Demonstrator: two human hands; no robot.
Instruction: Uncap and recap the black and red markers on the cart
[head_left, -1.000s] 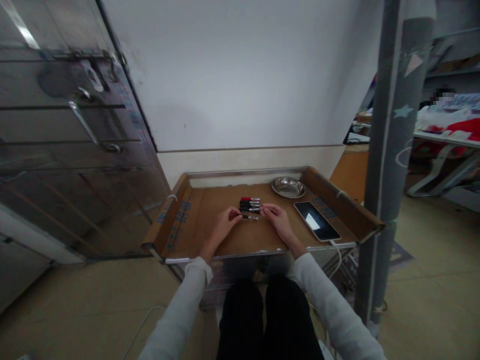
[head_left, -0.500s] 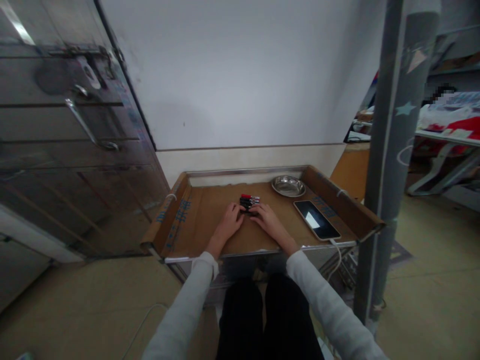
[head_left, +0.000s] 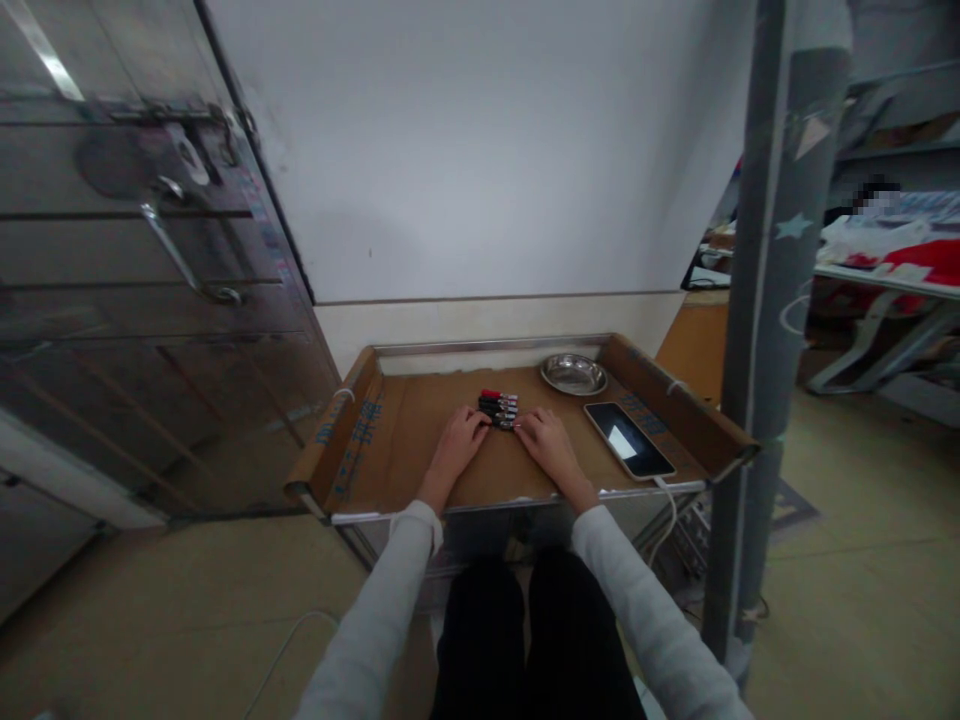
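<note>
Several marker pens (head_left: 499,405), black and one red with white ends, lie side by side in a row on brown cardboard (head_left: 420,440) lining a metal tray table. My left hand (head_left: 459,443) rests just left of the nearest pen, fingers curled and pinching its left end. At the pen's other end my right hand (head_left: 546,441) has its fingers pinched on the tip. Both sleeves are light grey.
A round steel dish (head_left: 574,374) sits at the tray's back right. A phone (head_left: 628,452) with a lit screen and a white cable lies along the right side. A metal door (head_left: 135,270) stands to the left, a grey pole (head_left: 757,330) to the right.
Both hands have pushed the nearest pen forward against the row of pens, then drawn slightly apart to its two ends.
</note>
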